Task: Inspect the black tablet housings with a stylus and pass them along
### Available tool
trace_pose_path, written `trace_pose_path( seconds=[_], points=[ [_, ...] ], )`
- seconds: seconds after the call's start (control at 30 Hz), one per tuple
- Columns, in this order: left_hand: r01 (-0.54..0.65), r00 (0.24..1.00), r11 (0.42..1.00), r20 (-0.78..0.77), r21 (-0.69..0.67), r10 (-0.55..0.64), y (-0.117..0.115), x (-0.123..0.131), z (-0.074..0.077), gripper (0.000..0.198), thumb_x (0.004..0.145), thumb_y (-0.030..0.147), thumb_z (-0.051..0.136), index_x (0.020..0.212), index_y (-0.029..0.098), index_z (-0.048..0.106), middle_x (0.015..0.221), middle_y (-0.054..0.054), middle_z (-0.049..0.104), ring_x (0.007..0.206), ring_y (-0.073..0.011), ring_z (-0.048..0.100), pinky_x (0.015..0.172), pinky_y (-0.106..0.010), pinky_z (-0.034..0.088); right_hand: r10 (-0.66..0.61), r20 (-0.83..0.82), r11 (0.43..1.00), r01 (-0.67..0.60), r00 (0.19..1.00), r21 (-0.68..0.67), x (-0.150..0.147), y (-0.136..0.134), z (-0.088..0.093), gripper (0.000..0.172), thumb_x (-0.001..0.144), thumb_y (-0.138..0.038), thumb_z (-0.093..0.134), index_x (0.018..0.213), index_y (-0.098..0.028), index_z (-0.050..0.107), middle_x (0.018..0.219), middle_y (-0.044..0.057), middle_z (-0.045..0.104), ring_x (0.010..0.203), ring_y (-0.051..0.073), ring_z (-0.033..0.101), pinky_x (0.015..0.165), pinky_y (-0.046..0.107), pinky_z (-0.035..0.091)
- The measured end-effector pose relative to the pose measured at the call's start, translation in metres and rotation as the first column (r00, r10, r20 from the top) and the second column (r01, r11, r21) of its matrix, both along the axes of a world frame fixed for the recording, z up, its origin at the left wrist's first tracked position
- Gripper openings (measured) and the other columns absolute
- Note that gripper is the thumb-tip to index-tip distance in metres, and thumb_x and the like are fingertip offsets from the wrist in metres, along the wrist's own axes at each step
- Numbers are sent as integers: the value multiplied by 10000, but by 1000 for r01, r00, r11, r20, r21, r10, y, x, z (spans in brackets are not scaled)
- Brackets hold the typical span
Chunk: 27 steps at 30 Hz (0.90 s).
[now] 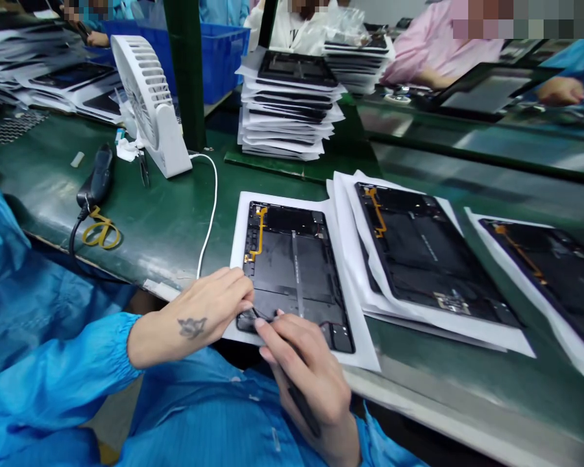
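In front of me a black tablet housing (277, 272) with an orange flex cable (259, 237) along its left side lies on a white sheet (360, 337). My left hand (209, 311) is closed at the housing's lower left corner, thumb and fingertips drawn together; what they pinch is too small to make out. Black tweezers (302, 408) run through my right hand (311, 370), which is closed around them. Their tip reaches the lower left of the housing, close to my left fingertips, and is partly hidden by my fingers.
More tablet housings (423, 240) on white sheets lie to the right. Behind stands a tall stack of housings and sheets (287, 123). A white fan (160, 123), its cable (213, 214), a dark-handled tool (97, 175) and yellow bands (102, 233) are left. Co-workers sit across the bench.
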<state>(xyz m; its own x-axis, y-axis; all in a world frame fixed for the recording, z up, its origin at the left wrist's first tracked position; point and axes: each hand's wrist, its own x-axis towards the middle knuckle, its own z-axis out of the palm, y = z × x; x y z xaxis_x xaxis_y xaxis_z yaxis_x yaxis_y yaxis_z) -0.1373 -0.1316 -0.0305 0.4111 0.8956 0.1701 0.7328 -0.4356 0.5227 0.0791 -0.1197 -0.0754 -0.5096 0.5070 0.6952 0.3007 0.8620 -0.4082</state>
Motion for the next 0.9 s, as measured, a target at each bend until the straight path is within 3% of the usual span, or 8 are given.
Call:
trace_pose_path(
  seconds=[0.1, 0.23, 0.3, 0.43, 0.5, 0.57, 0.7, 0.9],
  points=[
    [-28, 988, 998, 148, -48, 35, -3, 1, 2, 188, 1077, 240, 382, 965, 190, 524, 897, -14, 572, 776, -145, 529, 722, -278, 425, -21, -87, 999, 18, 996, -35, 7, 1, 5, 322, 1002, -146, 461, 1266, -198, 638, 1001, 110, 715, 1079, 274, 666, 874, 472, 596],
    [-75, 934, 969, 323, -237, 151, -5, 4, 2, 101, 1026, 259, 491, 976, 209, 564, 847, 8, 606, 728, -127, 566, 663, -247, 443, -30, 33, 992, 34, 999, -125, 5, 6, 17, 433, 946, -12, 424, 1297, -182, 611, 874, 73, 691, 828, 209, 650, 707, 354, 552],
    [-78, 883, 936, 412, -343, 224, -5, 6, 0, 37, 986, 249, 539, 1005, 221, 554, 824, 19, 605, 718, -124, 585, 640, -232, 458, -47, 124, 994, 58, 991, -88, -2, 9, 21, 349, 958, -40, 467, 1238, -168, 631, 922, 86, 690, 811, 208, 600, 695, 350, 511],
    [-71, 824, 891, 477, -449, 306, -6, 7, -6, 107, 964, 190, 544, 1057, 239, 523, 812, 36, 582, 709, -108, 593, 649, -213, 485, -43, 181, 999, 48, 983, -25, -19, 14, 21, 194, 965, -53, 487, 993, -171, 638, 871, 71, 659, 776, 204, 505, 676, 350, 413],
    [-115, 823, 901, 467, -418, 322, -10, 7, -8, 167, 985, 208, 544, 1146, 249, 529, 828, 30, 600, 736, -115, 616, 670, -217, 505, -10, 173, 998, 22, 985, -64, -24, 15, 18, 221, 946, -17, 464, 898, -180, 606, 820, 58, 630, 755, 197, 467, 666, 350, 379],
    [-205, 836, 933, 442, -296, 324, -15, 6, -11, 190, 1004, 235, 554, 1194, 251, 558, 901, 6, 646, 792, -125, 646, 725, -233, 528, 21, 142, 991, -2, 990, -135, -25, 16, 16, 220, 933, -5, 468, 868, -179, 586, 797, 52, 602, 750, 193, 449, 664, 349, 366],
    [-341, 877, 940, 367, 24, 309, -26, 8, -15, 108, 1000, 184, 579, 1054, 219, 666, 981, -34, 698, 860, -142, 662, 772, -246, 533, 36, 81, 970, -16, 996, -242, -23, 17, 12, 216, 934, -7, 474, 886, -181, 591, 787, 44, 569, 767, 195, 455, 675, 347, 372],
    [-377, 864, 917, 405, 131, 297, -30, 17, -23, 140, 980, 120, 606, 1060, 212, 676, 927, -30, 696, 837, -132, 660, 719, -226, 527, 57, 57, 962, -40, 997, -269, -24, 18, 11, 232, 931, 12, 456, 876, -178, 577, 785, 43, 559, 765, 191, 441, 676, 347, 365]
  ],
)
